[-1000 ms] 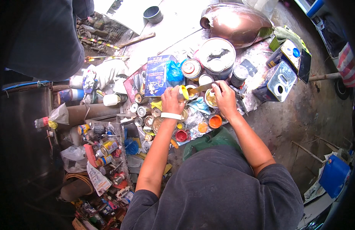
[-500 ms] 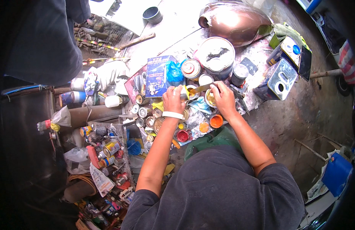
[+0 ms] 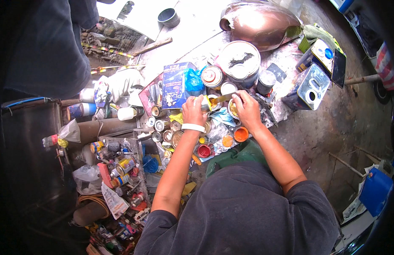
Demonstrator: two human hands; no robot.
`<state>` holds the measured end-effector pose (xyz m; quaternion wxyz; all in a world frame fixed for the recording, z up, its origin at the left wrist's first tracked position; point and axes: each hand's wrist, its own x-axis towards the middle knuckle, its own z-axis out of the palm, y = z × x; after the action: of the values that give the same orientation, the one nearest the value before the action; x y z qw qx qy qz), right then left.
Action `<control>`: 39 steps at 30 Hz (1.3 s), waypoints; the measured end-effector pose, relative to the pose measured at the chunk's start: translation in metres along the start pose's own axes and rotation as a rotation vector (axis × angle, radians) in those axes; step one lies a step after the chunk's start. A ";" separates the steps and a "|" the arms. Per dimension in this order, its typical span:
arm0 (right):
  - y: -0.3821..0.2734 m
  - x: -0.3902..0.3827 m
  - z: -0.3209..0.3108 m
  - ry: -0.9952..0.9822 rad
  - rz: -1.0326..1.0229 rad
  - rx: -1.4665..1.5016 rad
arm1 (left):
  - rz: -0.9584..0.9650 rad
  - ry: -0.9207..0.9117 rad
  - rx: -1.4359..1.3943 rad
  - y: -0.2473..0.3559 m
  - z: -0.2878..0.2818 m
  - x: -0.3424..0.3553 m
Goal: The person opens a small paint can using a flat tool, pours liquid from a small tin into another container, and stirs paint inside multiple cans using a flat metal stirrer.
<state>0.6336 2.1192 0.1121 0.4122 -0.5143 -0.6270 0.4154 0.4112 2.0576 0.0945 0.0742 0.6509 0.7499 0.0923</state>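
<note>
My left hand (image 3: 193, 112) is wrapped round a small paint can (image 3: 205, 104), tipped on its side with its yellow-stained mouth facing right. A flat stirring stick (image 3: 223, 98), coated in dark yellow paint, is pinched in my right hand (image 3: 248, 109); its far end lies at the can's mouth. Just under the right fingers sits an open tin (image 3: 233, 109) with yellowish contents, partly covered by the hand. Nearer me are an open tin of orange paint (image 3: 240, 134), a lighter orange one (image 3: 227, 141) and a red one (image 3: 204, 150).
Beyond my hands stand a large paint-smeared bucket (image 3: 238, 61), a blue box (image 3: 174, 87) and a lidded can (image 3: 212, 76). Rectangular metal cans (image 3: 308, 90) are at right, a brown glossy tank (image 3: 263, 25) behind. Another person's dark clothing (image 3: 44, 46) fills the upper left. Cluttered cans (image 3: 124, 165) lie at lower left.
Both hands keep nearly the same pose, the can still tipped and the stick at its mouth. The whole view has shifted very slightly.
</note>
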 end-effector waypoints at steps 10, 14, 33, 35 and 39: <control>-0.002 0.005 0.006 -0.047 -0.013 -0.061 | -0.147 0.124 -0.341 -0.021 0.032 -0.012; -0.011 0.010 0.022 -0.094 -0.119 -0.166 | -0.199 0.232 -0.505 -0.026 0.040 -0.023; 0.017 0.030 0.089 -0.623 -0.507 -0.764 | -0.570 0.750 -0.572 -0.011 -0.019 -0.224; 0.017 0.032 0.092 -0.569 -0.504 -0.714 | -0.763 0.781 -0.523 -0.024 -0.003 -0.260; 0.021 0.034 0.089 -0.772 -0.479 -0.583 | -1.041 0.777 -0.475 -0.071 0.054 -0.297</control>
<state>0.5515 2.1466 0.0669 0.0751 -0.2599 -0.9219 0.2774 0.3973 1.7566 0.0226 -0.0246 0.0920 0.8965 0.4326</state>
